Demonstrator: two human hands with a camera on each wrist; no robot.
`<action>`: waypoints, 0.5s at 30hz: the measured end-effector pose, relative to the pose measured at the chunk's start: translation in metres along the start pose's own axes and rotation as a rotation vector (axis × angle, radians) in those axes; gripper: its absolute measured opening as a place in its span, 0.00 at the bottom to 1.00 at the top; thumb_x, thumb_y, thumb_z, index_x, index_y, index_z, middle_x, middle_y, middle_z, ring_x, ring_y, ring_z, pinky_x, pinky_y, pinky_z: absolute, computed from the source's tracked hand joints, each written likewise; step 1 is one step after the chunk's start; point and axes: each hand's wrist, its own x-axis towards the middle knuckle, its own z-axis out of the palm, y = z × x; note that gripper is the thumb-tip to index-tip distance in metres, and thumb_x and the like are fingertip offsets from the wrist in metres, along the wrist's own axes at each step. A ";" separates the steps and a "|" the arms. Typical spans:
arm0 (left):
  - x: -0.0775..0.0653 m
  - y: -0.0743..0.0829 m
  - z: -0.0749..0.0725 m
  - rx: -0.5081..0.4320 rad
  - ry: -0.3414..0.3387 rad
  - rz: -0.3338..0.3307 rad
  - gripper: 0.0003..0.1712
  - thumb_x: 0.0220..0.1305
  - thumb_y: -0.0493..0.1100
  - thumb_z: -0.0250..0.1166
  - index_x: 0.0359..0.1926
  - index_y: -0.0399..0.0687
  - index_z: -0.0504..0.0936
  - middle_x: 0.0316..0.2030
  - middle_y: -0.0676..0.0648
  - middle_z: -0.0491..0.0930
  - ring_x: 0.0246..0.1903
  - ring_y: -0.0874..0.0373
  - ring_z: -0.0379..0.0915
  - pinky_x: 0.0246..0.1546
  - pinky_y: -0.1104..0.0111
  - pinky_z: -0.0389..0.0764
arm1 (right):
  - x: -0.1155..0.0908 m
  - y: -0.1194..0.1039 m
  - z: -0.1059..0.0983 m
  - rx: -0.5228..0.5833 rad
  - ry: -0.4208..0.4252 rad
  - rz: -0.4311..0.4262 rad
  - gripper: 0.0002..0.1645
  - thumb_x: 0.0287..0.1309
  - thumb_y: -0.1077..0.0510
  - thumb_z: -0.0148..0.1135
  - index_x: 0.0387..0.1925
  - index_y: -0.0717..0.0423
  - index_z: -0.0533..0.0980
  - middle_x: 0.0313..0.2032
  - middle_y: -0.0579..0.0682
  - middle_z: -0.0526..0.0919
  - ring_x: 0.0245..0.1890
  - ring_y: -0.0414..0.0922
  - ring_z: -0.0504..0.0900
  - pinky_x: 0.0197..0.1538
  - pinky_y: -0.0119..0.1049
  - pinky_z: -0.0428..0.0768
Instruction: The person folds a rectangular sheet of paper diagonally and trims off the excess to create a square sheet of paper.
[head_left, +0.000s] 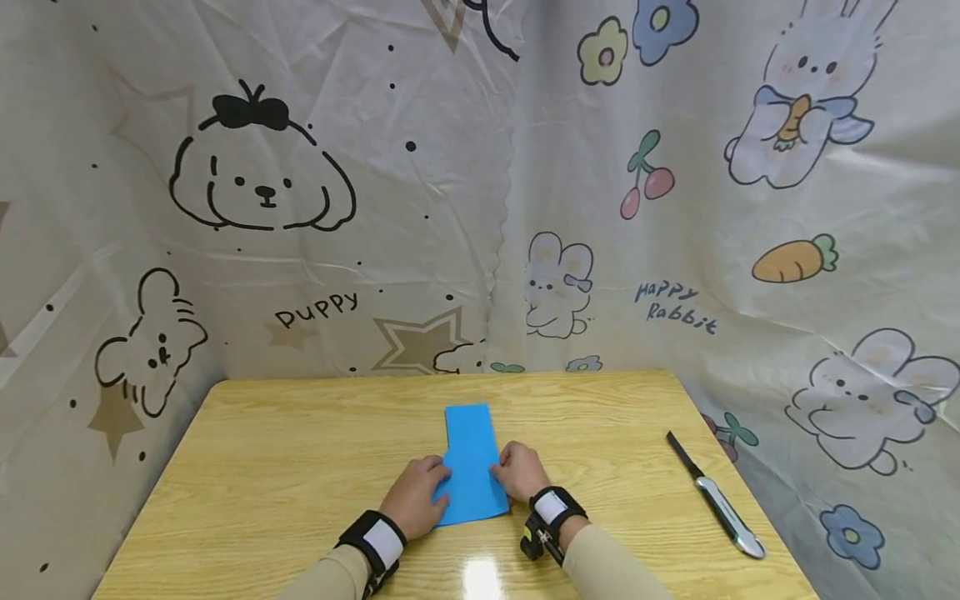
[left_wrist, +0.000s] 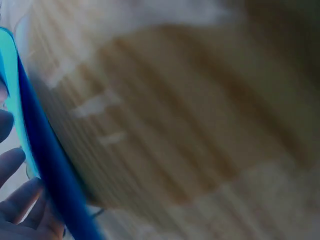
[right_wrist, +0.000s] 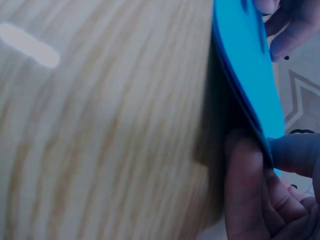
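Observation:
A folded sheet of blue paper (head_left: 474,467) lies over the middle of the table, narrower at its far end. Stacked layers show along the near edge of the paper (right_wrist: 250,80) in the right wrist view. My left hand (head_left: 414,500) holds its left edge, thumb and index finger over the margin. At the right edge, my right hand (head_left: 522,472) pinches the sheet. Its thumb (right_wrist: 295,155) is on the upper face and the curled fingers are below. In the left wrist view, fingertips meet the paper (left_wrist: 55,165), whose near edge bows up.
A utility knife (head_left: 716,496) with its dark blade extended lies at the right of the wooden table (head_left: 285,467). Behind the table hangs a printed cloth (head_left: 420,200) with cartoon animals. Both wrists wear black straps with cameras.

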 end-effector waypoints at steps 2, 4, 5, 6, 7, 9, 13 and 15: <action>-0.001 0.002 0.000 0.071 -0.036 0.026 0.23 0.50 0.50 0.66 0.49 0.50 0.78 0.52 0.44 0.72 0.51 0.48 0.66 0.50 0.55 0.68 | 0.001 0.002 0.002 -0.033 0.011 -0.001 0.12 0.52 0.57 0.61 0.22 0.56 0.68 0.16 0.47 0.69 0.12 0.42 0.70 0.13 0.33 0.69; -0.001 0.005 0.000 0.137 -0.069 0.043 0.24 0.51 0.52 0.65 0.50 0.53 0.78 0.53 0.45 0.71 0.51 0.48 0.65 0.50 0.55 0.68 | 0.002 0.004 0.004 -0.091 0.029 0.000 0.13 0.51 0.55 0.62 0.21 0.55 0.68 0.16 0.47 0.69 0.13 0.41 0.69 0.14 0.33 0.68; -0.001 0.006 -0.001 0.159 -0.082 0.054 0.23 0.51 0.52 0.65 0.50 0.54 0.78 0.53 0.45 0.71 0.51 0.48 0.65 0.49 0.54 0.68 | 0.003 0.005 0.005 -0.129 0.042 0.000 0.13 0.50 0.54 0.62 0.21 0.54 0.68 0.16 0.47 0.69 0.14 0.41 0.69 0.15 0.33 0.67; -0.001 0.007 -0.001 0.174 -0.095 0.060 0.23 0.51 0.53 0.64 0.49 0.55 0.78 0.53 0.45 0.71 0.51 0.48 0.65 0.48 0.54 0.68 | 0.004 0.006 0.006 -0.165 0.052 0.001 0.13 0.50 0.53 0.62 0.21 0.53 0.68 0.16 0.47 0.69 0.14 0.42 0.69 0.16 0.33 0.66; 0.000 0.008 -0.002 0.184 -0.106 0.061 0.22 0.52 0.53 0.64 0.49 0.56 0.78 0.53 0.45 0.71 0.51 0.48 0.65 0.48 0.54 0.68 | 0.004 0.006 0.007 -0.202 0.060 0.001 0.13 0.50 0.52 0.62 0.22 0.53 0.68 0.16 0.46 0.69 0.15 0.42 0.68 0.17 0.34 0.65; 0.000 0.010 -0.004 0.191 -0.134 0.052 0.21 0.52 0.53 0.63 0.49 0.57 0.79 0.53 0.45 0.71 0.52 0.47 0.64 0.49 0.54 0.68 | 0.004 0.006 0.007 -0.253 0.065 0.006 0.14 0.50 0.50 0.62 0.22 0.51 0.68 0.16 0.46 0.69 0.15 0.42 0.68 0.17 0.35 0.64; 0.002 0.014 -0.009 0.169 -0.190 0.012 0.25 0.48 0.55 0.66 0.49 0.57 0.79 0.54 0.45 0.70 0.53 0.47 0.63 0.50 0.53 0.67 | 0.002 0.006 0.005 -0.283 0.059 0.001 0.14 0.50 0.48 0.61 0.22 0.50 0.68 0.16 0.45 0.70 0.14 0.42 0.68 0.17 0.36 0.64; 0.003 0.015 -0.010 0.156 -0.206 -0.007 0.27 0.45 0.57 0.68 0.49 0.56 0.79 0.54 0.45 0.70 0.53 0.46 0.63 0.50 0.54 0.67 | 0.001 0.005 0.004 -0.273 0.059 -0.013 0.14 0.50 0.48 0.62 0.22 0.50 0.68 0.16 0.45 0.70 0.15 0.42 0.68 0.17 0.36 0.64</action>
